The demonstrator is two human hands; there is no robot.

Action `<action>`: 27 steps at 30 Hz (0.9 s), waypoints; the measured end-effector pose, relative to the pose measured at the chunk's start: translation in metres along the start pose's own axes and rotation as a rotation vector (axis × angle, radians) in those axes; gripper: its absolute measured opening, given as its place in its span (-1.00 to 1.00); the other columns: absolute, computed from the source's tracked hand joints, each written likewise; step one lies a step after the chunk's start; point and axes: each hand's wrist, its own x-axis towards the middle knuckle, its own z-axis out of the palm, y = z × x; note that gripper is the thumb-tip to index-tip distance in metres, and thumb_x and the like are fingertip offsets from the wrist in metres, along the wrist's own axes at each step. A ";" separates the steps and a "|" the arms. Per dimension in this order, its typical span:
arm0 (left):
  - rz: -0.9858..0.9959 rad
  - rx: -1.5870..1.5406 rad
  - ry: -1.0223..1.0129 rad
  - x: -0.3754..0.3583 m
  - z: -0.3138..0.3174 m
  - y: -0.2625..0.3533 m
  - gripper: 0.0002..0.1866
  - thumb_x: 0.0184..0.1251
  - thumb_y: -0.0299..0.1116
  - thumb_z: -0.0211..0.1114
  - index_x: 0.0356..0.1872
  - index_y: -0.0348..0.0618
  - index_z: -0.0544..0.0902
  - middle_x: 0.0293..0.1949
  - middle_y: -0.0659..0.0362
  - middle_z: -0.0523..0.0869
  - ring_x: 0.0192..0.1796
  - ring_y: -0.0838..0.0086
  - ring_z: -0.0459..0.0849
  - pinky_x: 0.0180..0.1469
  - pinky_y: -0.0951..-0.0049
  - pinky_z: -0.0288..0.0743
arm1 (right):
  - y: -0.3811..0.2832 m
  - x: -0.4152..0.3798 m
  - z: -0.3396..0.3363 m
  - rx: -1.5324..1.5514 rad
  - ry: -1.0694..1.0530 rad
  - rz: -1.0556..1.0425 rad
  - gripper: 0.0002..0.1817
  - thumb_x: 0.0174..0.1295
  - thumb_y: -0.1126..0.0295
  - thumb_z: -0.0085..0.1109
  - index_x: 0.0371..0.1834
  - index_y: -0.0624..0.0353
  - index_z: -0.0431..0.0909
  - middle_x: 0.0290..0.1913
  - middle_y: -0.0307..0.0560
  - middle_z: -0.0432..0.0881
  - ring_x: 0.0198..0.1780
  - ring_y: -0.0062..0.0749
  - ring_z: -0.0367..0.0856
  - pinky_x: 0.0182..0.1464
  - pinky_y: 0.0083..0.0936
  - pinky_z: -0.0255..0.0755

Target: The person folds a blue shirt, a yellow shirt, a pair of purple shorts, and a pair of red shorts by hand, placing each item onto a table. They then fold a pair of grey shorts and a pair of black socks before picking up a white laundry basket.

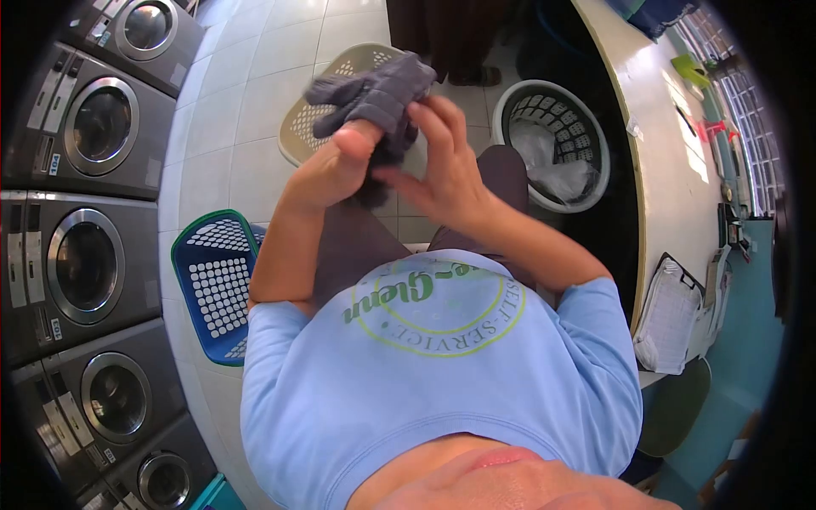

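A dark grey bunched piece of cloth is held up in front of me, above a beige laundry basket. Its exact kind I cannot make out; one side is blurred by motion. My left hand is closed on the cloth from below, its thumb showing and its other fingers hidden by the fabric. At the cloth's right edge, the fingers of my right hand are curled and grip it. A darker, fuzzy part of the cloth hangs down between my hands.
Stacked dryers line the left side. A blue basket with a green rim stands on the tiled floor. To the right are a round basket with clear plastic and a long counter bearing a clipboard. Another person's legs are ahead.
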 end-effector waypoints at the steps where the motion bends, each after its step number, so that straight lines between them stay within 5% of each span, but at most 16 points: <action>1: -0.046 0.072 0.006 0.000 0.007 0.017 0.33 -0.16 0.68 -0.43 0.41 -0.41 -0.05 0.42 0.01 0.07 0.46 0.33 -0.01 0.44 0.35 -0.17 | 0.003 0.013 -0.003 -0.012 -0.071 0.025 -0.31 -0.13 0.41 0.40 0.15 0.12 0.32 -0.09 0.03 0.50 -0.06 0.05 0.51 -0.06 -0.23 0.46; 3: -0.074 0.076 -0.017 0.001 -0.002 0.020 0.34 -0.18 0.68 -0.43 0.40 -0.42 -0.04 0.42 -0.01 0.07 0.46 0.33 0.00 0.45 0.36 -0.17 | 0.011 0.041 -0.010 -0.030 -0.219 0.075 -0.37 -0.13 0.39 0.39 0.08 0.17 0.36 -0.18 0.04 0.53 -0.15 0.10 0.55 -0.14 -0.22 0.48; 6: -0.178 0.073 -0.082 0.002 -0.023 0.001 0.19 0.03 0.55 -0.18 0.39 -0.42 0.00 0.37 -0.07 0.17 0.43 0.32 0.10 0.41 0.37 -0.06 | 0.002 0.089 -0.026 -0.240 -0.271 0.109 -0.58 0.01 0.33 0.37 -0.10 0.25 0.46 -0.32 -0.17 0.57 -0.26 -0.33 0.60 -0.15 -0.50 0.49; 8: -0.342 0.190 -0.015 -0.008 -0.020 -0.040 0.09 0.16 0.43 -0.01 0.37 -0.45 0.06 0.32 -0.14 0.28 0.38 0.25 0.24 0.36 0.40 0.12 | -0.007 0.119 -0.036 -0.142 -0.183 0.211 -0.87 0.05 0.51 0.04 -0.30 0.19 0.45 -0.24 0.10 0.58 -0.16 -0.03 0.57 -0.13 -0.28 0.44; 12: -0.651 0.473 -0.498 -0.007 -0.003 -0.002 -0.38 0.19 0.07 0.30 0.09 -0.24 0.52 -0.14 0.01 0.67 -0.16 0.39 0.65 -0.09 0.40 0.48 | 0.083 0.177 -0.080 -0.663 0.138 -0.084 -0.84 -0.04 0.53 0.07 -0.35 0.23 0.40 -0.31 0.17 0.52 -0.18 0.09 0.49 -0.17 -0.18 0.35; 14: -0.385 0.595 -0.136 -0.010 -0.029 -0.019 -0.54 0.19 -0.04 0.34 -0.11 -0.25 0.60 -0.35 0.11 0.64 -0.36 0.50 0.57 -0.27 0.45 0.45 | 0.121 0.177 -0.105 -0.817 0.069 -0.049 -0.84 -0.07 0.54 0.06 -0.36 0.26 0.40 -0.38 0.19 0.52 -0.29 0.11 0.49 -0.25 -0.21 0.37; 16: -0.067 0.573 0.122 -0.012 -0.054 -0.021 -0.71 0.22 -0.18 0.33 -0.31 -0.26 0.65 -0.47 0.18 0.58 -0.46 0.60 0.47 -0.40 0.60 0.39 | 0.141 0.170 -0.127 -0.739 -0.048 -0.012 -0.87 -0.05 0.54 0.03 -0.38 0.25 0.40 -0.42 0.13 0.54 -0.36 -0.05 0.50 -0.30 -0.25 0.36; 17: 0.117 0.595 0.136 -0.006 -0.059 -0.008 -0.72 0.18 -0.23 0.36 -0.36 -0.30 0.65 -0.37 0.16 0.64 -0.43 0.52 0.55 -0.37 0.55 0.42 | 0.149 0.168 -0.134 -0.698 -0.104 0.004 -0.89 -0.03 0.54 0.02 -0.40 0.24 0.40 -0.43 0.09 0.55 -0.40 -0.12 0.51 -0.33 -0.27 0.35; 19: 0.410 1.000 0.122 0.006 -0.071 0.019 -0.73 0.16 -0.25 0.37 -0.40 -0.32 0.66 -0.29 0.15 0.67 -0.40 0.45 0.59 -0.35 0.52 0.44 | 0.163 0.161 -0.140 -0.419 -0.109 0.236 -0.92 0.03 0.53 -0.03 -0.39 0.22 0.40 -0.44 -0.03 0.55 -0.42 -0.34 0.47 -0.37 -0.38 0.33; 22: 0.280 1.140 0.138 0.004 -0.081 0.025 -0.75 0.14 -0.29 0.37 -0.42 -0.34 0.68 -0.21 0.12 0.70 -0.30 0.36 0.65 -0.24 0.47 0.47 | 0.133 0.161 -0.144 -0.105 -0.173 0.601 -0.93 0.11 0.50 -0.10 -0.37 0.17 0.41 -0.43 -0.20 0.52 -0.41 -0.59 0.41 -0.39 -0.52 0.31; 23: 0.071 1.033 0.127 0.002 -0.085 0.024 -0.76 0.16 -0.32 0.36 -0.39 -0.35 0.68 -0.21 0.11 0.70 -0.26 0.39 0.65 -0.20 0.49 0.47 | 0.121 0.161 -0.146 -0.018 -0.203 0.725 -0.92 0.14 0.49 -0.12 -0.37 0.15 0.41 -0.42 -0.25 0.51 -0.39 -0.65 0.39 -0.38 -0.57 0.30; 24: -0.135 0.918 0.115 0.000 -0.089 0.022 -0.77 0.18 -0.34 0.35 -0.36 -0.36 0.68 -0.22 0.10 0.70 -0.23 0.41 0.66 -0.15 0.51 0.46 | 0.131 0.158 -0.149 0.065 -0.237 0.661 -0.90 0.15 0.49 -0.14 -0.35 0.14 0.41 -0.40 -0.26 0.51 -0.39 -0.64 0.38 -0.36 -0.59 0.30; 27: -0.123 0.769 0.236 0.002 -0.095 0.022 -0.77 0.17 -0.34 0.36 -0.40 -0.38 0.67 -0.38 0.19 0.68 -0.36 0.57 0.59 -0.28 0.58 0.42 | 0.147 0.154 -0.152 0.358 -0.322 0.544 -0.88 0.17 0.46 -0.14 -0.28 0.11 0.41 -0.32 -0.26 0.52 -0.35 -0.63 0.40 -0.29 -0.62 0.32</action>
